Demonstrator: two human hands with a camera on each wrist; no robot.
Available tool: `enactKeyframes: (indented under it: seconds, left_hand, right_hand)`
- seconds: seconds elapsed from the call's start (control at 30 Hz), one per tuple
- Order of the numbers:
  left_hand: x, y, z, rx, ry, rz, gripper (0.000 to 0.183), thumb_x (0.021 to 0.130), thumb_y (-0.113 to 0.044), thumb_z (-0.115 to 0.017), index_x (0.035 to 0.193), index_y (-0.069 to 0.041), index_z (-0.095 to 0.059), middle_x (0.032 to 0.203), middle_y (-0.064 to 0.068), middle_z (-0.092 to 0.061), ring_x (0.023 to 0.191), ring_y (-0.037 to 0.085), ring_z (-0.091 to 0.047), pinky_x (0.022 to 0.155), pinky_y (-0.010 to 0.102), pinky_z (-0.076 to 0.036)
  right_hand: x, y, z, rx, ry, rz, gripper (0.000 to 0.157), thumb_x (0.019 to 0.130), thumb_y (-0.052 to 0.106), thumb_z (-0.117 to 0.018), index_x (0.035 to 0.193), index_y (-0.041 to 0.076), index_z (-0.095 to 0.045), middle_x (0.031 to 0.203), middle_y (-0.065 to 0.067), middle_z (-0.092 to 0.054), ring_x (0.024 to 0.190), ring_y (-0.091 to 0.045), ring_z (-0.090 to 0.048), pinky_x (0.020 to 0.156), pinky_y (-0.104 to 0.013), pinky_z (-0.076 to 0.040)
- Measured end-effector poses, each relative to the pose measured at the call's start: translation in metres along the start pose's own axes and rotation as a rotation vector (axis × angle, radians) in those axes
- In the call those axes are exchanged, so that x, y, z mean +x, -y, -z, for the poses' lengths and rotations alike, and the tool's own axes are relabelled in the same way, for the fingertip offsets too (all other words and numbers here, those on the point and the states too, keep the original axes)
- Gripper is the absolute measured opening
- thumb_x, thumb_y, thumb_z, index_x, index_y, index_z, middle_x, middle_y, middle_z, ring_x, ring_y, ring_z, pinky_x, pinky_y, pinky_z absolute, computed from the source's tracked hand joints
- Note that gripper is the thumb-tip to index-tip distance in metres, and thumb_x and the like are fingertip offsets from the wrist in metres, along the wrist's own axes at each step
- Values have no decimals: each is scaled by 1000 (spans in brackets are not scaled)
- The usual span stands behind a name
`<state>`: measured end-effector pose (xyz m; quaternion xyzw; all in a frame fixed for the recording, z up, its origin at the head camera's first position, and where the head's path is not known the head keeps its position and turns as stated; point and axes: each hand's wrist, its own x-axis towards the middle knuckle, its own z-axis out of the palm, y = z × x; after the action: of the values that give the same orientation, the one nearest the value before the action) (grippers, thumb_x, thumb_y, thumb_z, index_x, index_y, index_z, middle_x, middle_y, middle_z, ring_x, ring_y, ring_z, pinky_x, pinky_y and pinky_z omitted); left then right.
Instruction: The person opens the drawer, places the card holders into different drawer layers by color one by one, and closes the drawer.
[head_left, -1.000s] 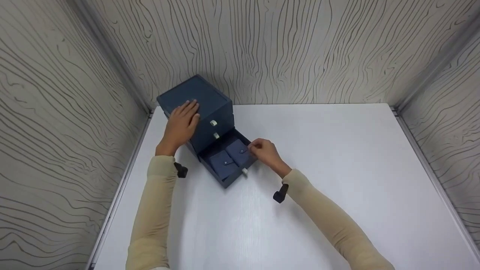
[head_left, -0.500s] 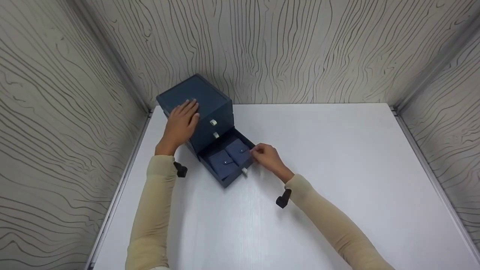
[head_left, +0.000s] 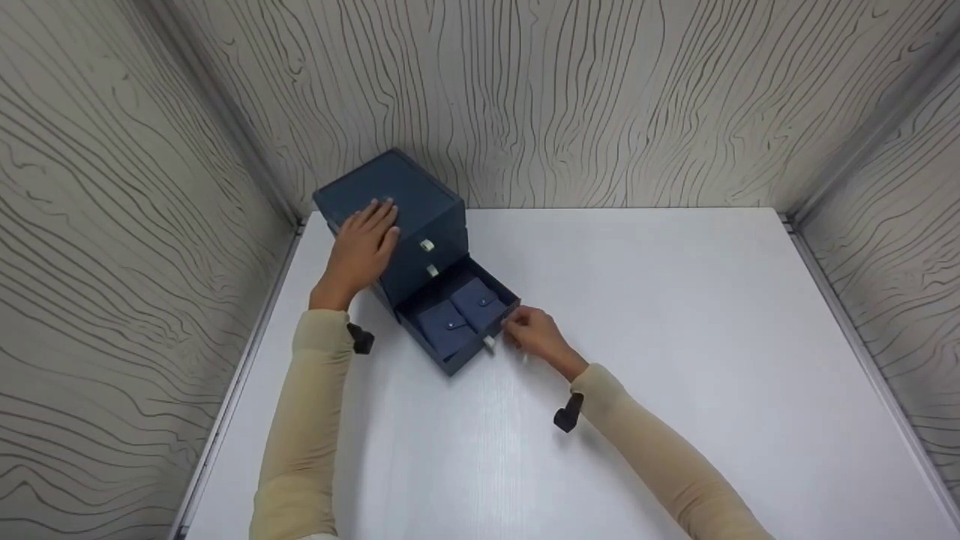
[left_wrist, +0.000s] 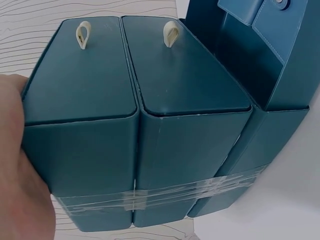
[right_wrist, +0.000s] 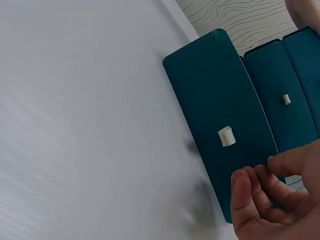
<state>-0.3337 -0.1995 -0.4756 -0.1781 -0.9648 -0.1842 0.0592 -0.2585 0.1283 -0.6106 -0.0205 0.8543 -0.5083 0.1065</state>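
My left hand lies flat on top of a dark blue-green box of drawers, fingers spread forward. The two upper drawers are closed, each with a cream pull tab. The bottom drawer is pulled out and holds two blue pouches with snap flaps, a left pouch and a right pouch. At the drawer's front right corner is my right hand, fingers loosely bent and nothing between them. Whether the fingertips touch the drawer front cannot be told. The drawer front fills much of the right wrist view.
The box stands at the back left of a white table, near the patterned back wall and left wall. Clear tape runs round the box's side, joining the stacked drawer units.
My right hand has moved down and toward me, from the right pouch's edge to the drawer's front corner. My left hand, the box and the pouches appear unmoved.
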Motion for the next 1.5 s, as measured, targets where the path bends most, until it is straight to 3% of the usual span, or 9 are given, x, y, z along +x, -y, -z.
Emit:
enactKeyframes:
  seconds: [0.17, 0.4, 0.73, 1.1, 1.5]
  left_hand:
    - [0, -1, 1, 8, 22, 5, 58, 118, -40, -30, 168, -11, -32, 177, 6, -27, 167, 29, -19, 137, 52, -12]
    - [0, -1, 1, 10, 32, 5, 59, 118, -41, -29, 169, -12, -30, 178, 6, -25, 167, 29, -18, 137, 52, -12]
    - [0, 0, -1, 16, 8, 1, 59, 118, -41, -30, 168, -11, -31, 177, 6, -28, 167, 29, -21, 137, 53, -14]
    - [0, 1, -2, -2, -3, -1, 59, 118, -42, -30, 168, -12, -32, 177, 6, -28, 167, 28, -21, 137, 52, -14]
    - [0, 4, -3, -8, -12, -3, 58, 118, -42, -31, 168, -12, -32, 177, 5, -29, 166, 28, -22, 136, 52, -15]
  right_hand:
    - [-4, -5, -6, -16, 45, -25, 22, 104, 18, -64, 111, 1, -76, 96, -12, -78, 81, -22, -73, 65, -24, -56]
    - [-9, -7, -17, 45, 99, -41, 27, 106, 21, -63, 111, -3, -74, 91, -15, -77, 72, -18, -69, 57, -24, -53]
    - [-12, -11, -26, 164, 155, -59, 33, 110, 22, -59, 116, -7, -73, 95, -18, -76, 69, -15, -69, 58, -26, -56]
    - [-14, -11, -28, 145, 219, -11, 34, 112, 25, -56, 108, -4, -73, 92, -19, -78, 61, -13, -64, 50, -24, -46]
    - [-15, -9, -31, 174, 228, -41, 36, 111, 22, -55, 99, -6, -75, 83, -20, -78, 55, -13, -57, 49, -24, -45]
